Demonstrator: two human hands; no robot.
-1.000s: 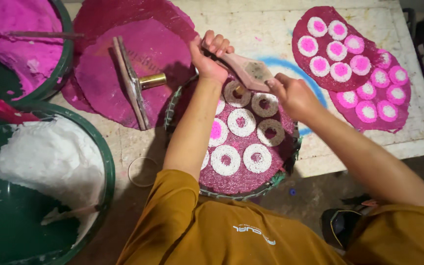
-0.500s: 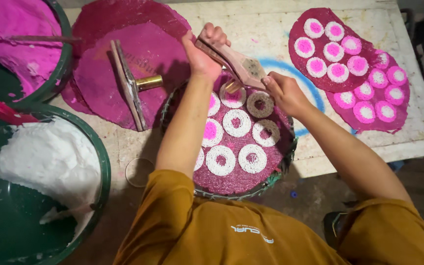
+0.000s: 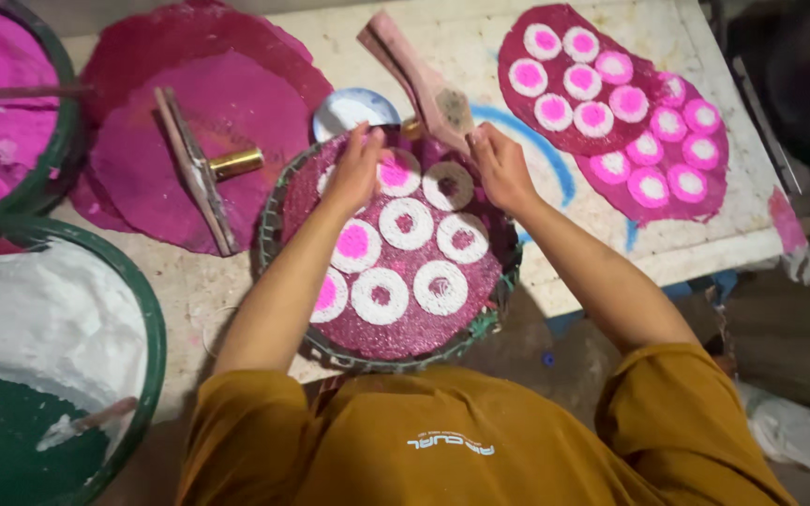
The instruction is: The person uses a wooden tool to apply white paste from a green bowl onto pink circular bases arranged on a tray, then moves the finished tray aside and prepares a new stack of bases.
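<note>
The left hand (image 3: 356, 167) and right hand (image 3: 499, 164) rest on the far edge of a round tray (image 3: 278, 211) — it sits at the table's near edge, filled with magenta powder and white rings (image 3: 406, 223). Both hands look curled, fingers down; what they pinch cannot be told. A wooden paddle (image 3: 414, 80) lies just beyond them, a scraper (image 3: 199, 169) to the left.

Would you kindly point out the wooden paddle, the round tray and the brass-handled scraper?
wooden paddle (image 3: 421, 82), head view, middle of its blade.
round tray (image 3: 285, 187), head view, left rim.
brass-handled scraper (image 3: 234, 165), head view, brass handle.
</note>
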